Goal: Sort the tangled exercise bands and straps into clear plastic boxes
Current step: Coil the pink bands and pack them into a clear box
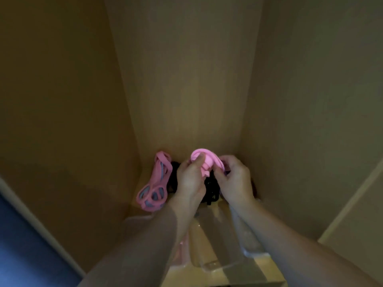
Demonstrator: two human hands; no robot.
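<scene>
- While both hands hold it up at the lower middle of the frame, the pink band (202,160) sits bunched between them. Its loop arches from the left thumb up and over to the right fingers, so its long axis runs roughly left to right across the picture.
- The left hand (189,179) pinches the band's left end, with the thumb laid over the fold. The right hand (233,179) has its fingers curled round the right end. The two hands are close together, almost touching.
- Directly beneath the hands a tangle of black straps (210,191) lies on the cupboard floor. I cannot tell whether the pink band is caught in it, because the hands hide the join.
- A second pink bundle (154,187), with grey showing through it, lies left of the tangle, nearer the left hand.
- The clear plastic box (256,253) stands toward the bottom of the frame, under the forearms — so I judge the band has to come back toward the person and down. Either hand looks about equally placed to carry it.
- Plain brown cupboard walls (186,79) close in the back and both sides.
</scene>
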